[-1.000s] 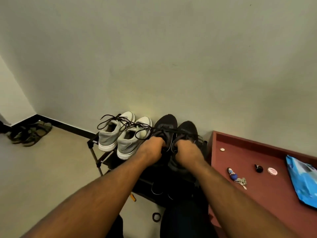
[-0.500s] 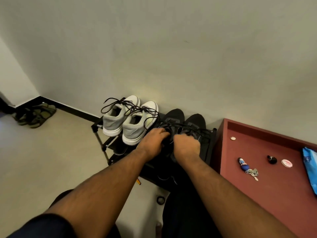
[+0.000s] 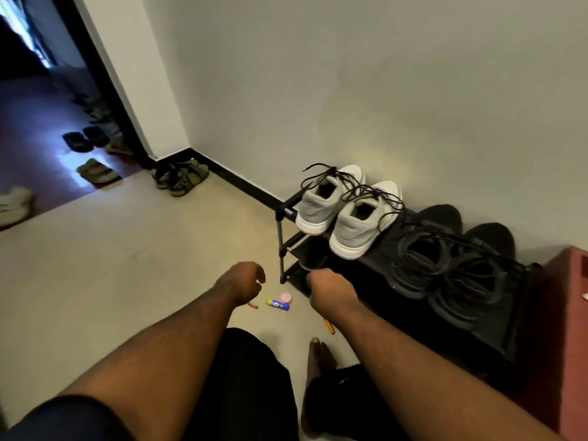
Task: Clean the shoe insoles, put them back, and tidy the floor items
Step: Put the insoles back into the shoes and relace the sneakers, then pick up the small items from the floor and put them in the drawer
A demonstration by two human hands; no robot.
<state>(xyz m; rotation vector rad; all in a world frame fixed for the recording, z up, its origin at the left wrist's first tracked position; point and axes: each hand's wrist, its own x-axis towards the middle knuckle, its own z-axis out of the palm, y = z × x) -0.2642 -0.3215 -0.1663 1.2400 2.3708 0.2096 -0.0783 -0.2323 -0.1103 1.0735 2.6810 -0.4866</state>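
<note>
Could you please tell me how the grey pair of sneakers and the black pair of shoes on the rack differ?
The grey sneakers have white soles and toe caps, while the black shoes are dark all over. The grey sneakers sit at the rack's left end, the black shoes to their right, beside the red-brown cabinet. Dark laces contrast on the grey sneakers but blend in on the black shoes. Both pairs stand on the top shelf, toes to the wall.
</note>
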